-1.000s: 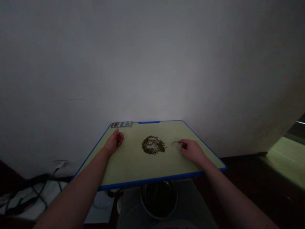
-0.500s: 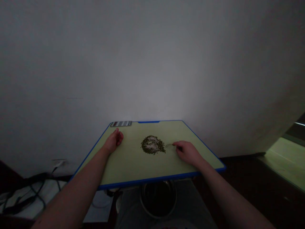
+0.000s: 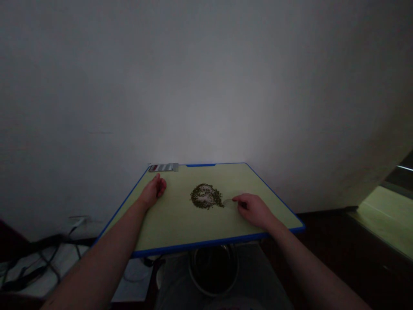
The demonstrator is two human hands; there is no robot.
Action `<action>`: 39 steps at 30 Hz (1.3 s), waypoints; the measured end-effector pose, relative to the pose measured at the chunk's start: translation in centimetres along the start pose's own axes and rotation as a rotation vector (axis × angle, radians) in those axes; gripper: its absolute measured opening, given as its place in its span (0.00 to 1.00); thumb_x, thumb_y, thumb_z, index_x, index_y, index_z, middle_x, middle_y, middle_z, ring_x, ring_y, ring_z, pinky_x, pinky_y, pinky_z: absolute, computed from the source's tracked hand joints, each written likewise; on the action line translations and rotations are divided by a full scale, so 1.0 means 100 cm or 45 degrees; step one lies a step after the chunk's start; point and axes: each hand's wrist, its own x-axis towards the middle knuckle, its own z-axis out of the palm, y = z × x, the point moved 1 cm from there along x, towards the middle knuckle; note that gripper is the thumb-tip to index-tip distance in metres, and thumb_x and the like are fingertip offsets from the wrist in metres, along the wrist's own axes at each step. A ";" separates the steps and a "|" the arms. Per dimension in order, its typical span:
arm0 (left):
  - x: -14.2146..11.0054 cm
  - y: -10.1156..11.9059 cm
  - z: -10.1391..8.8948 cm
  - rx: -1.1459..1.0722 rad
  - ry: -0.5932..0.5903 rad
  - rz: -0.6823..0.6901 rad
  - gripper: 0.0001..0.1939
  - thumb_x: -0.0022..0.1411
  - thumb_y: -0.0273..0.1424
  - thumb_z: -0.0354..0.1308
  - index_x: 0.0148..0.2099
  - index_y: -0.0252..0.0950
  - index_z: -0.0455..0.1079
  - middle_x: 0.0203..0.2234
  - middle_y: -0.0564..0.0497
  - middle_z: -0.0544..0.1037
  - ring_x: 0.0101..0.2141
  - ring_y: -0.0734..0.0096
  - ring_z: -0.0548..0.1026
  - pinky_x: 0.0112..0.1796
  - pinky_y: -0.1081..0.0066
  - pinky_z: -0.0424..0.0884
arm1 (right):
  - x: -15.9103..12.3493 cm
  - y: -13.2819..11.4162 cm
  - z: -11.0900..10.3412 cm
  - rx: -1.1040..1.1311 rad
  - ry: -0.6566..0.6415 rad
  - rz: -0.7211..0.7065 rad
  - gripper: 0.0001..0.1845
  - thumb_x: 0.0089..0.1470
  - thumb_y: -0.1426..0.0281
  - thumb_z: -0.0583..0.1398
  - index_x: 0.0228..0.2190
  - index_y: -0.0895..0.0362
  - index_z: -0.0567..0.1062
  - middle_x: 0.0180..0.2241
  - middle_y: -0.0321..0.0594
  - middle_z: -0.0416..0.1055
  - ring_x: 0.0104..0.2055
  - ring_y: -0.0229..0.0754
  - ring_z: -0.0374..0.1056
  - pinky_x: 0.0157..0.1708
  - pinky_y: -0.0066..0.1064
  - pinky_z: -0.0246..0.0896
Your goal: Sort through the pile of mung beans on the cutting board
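Observation:
On the pale yellow-green table top lies a round, flat heap of small dark green beans mixed with white grains. My right hand is to the right of the heap, its fingers pinched on a thin, pale spoon-like utensil. The utensil's tip points left, close to the heap's right edge; its exact shape is too faint to make out. Left of the heap, my left hand rests on its side with fingers curled in, and nothing shows in it.
A phone lies at the table's back left corner, partly blurred. Below the front edge a round metal pot sits between my legs. Cables lie at lower left. A plain wall stands right behind the table.
My right hand and the utensil have shifted slightly toward me. The left hand stays in place, and the heap looks nearly the same.

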 end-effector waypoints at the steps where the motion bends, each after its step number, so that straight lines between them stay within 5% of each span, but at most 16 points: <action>1: 0.000 0.000 0.000 -0.002 0.003 -0.002 0.24 0.52 0.50 0.42 0.19 0.35 0.60 0.10 0.56 0.59 0.11 0.82 0.55 0.12 0.76 0.47 | -0.001 0.000 0.000 0.008 -0.004 0.002 0.20 0.43 0.76 0.51 0.39 0.56 0.73 0.34 0.41 0.72 0.35 0.40 0.65 0.37 0.29 0.56; 39: 0.001 -0.002 -0.001 -0.039 0.010 -0.033 0.25 0.52 0.50 0.42 0.19 0.34 0.60 0.08 0.56 0.59 0.10 0.82 0.54 0.12 0.77 0.45 | 0.006 -0.002 0.010 0.121 0.039 0.137 0.18 0.43 0.75 0.52 0.38 0.58 0.73 0.25 0.38 0.71 0.26 0.36 0.63 0.29 0.25 0.53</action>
